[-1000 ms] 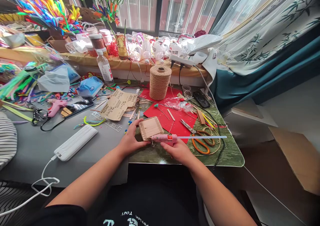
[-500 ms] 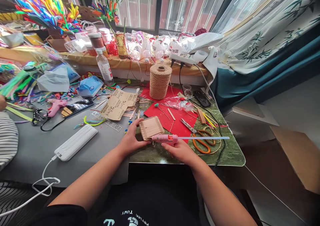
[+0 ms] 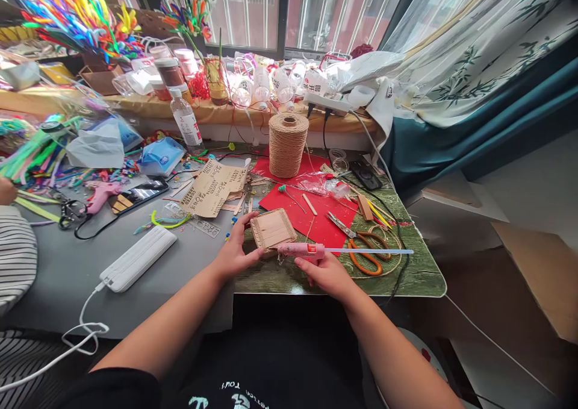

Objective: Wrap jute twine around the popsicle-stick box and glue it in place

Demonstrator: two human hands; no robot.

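My left hand (image 3: 237, 249) grips a small square wooden panel (image 3: 272, 228) by its left side, fingers behind and thumb along the lower edge. Twine-like trim runs along the panel's borders. In my right hand (image 3: 329, 271) is a pink hot glue gun (image 3: 301, 250), its nozzle pointing left at the panel's lower edge. Whether the tip touches the wood I cannot tell. A long pale glue stick (image 3: 370, 250) sticks out of the gun's back end. Orange-handled scissors (image 3: 365, 252) lie just beyond the glue stick, partly over red paper (image 3: 289, 207).
Behind the panel stands a large spool of twine (image 3: 289, 147). Sandpaper sheets (image 3: 214, 189), a white power bank (image 3: 136, 258) with a cable, and a second pink glue gun (image 3: 102, 197) lie leftward. Another person's striped sleeve (image 3: 17, 255) shows at the left edge. A water bottle (image 3: 186, 120) stands near the sill.
The glue gun and my right hand have shifted slightly to the right, its nozzle drawing a little along the panel's lower edge. The panel stays almost in place in my left hand.
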